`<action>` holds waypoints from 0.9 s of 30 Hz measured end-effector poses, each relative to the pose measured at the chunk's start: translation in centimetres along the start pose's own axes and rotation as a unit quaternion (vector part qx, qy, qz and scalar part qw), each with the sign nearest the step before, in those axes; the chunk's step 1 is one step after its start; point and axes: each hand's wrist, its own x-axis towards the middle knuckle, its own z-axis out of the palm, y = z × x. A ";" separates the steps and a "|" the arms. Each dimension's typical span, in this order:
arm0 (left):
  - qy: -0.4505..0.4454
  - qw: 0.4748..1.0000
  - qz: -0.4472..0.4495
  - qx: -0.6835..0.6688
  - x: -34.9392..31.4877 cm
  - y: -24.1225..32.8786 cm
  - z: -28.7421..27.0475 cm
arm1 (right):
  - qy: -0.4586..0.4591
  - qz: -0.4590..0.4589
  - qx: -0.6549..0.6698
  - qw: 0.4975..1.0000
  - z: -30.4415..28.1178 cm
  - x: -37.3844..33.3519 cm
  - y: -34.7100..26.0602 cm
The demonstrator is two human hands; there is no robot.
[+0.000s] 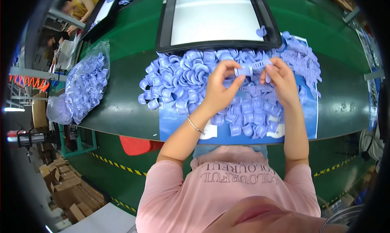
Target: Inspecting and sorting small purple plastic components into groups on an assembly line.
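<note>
Above the parts on the table, my left hand (221, 86) pinches a curved lavender plastic piece (243, 71) between thumb and fingers. My right hand (283, 80) closes on a slotted lavender plastic strip (259, 65), whose end meets the curved piece; whether the two are joined I cannot tell. Beyond and to the left of my hands lies a heap of curved lavender pieces (174, 78). Below them is another group of lavender pieces (254, 109). Slotted strips (304, 62) are piled to the right of my right hand.
A black-rimmed tray (164, 34) with a white bottom stands beyond the heap, a few lavender parts in it. At left sits a clear plastic bag (87, 86) full of lavender parts. A blue sheet (174, 125) lies under the piles. Other people work at the far left.
</note>
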 end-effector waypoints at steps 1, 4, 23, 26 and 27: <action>0.004 0.999 -0.011 -0.039 0.2 0.0 0.0 | -0.015 0.018 0.026 0.999 0.4 0.2 0.0; 0.013 0.989 -0.061 -0.131 0.3 0.4 0.0 | -0.033 0.056 0.047 0.997 1.4 0.0 0.0; 0.049 0.966 -0.146 -0.209 0.2 0.5 -0.1 | -0.060 0.098 0.086 0.990 2.0 -0.7 -0.3; 0.051 0.972 -0.122 -0.196 0.2 0.6 0.0 | -0.058 0.096 0.038 0.993 2.2 -0.7 0.0; 0.054 0.973 -0.116 -0.191 0.2 0.7 0.0 | -0.058 0.099 0.038 0.993 2.4 -0.7 0.1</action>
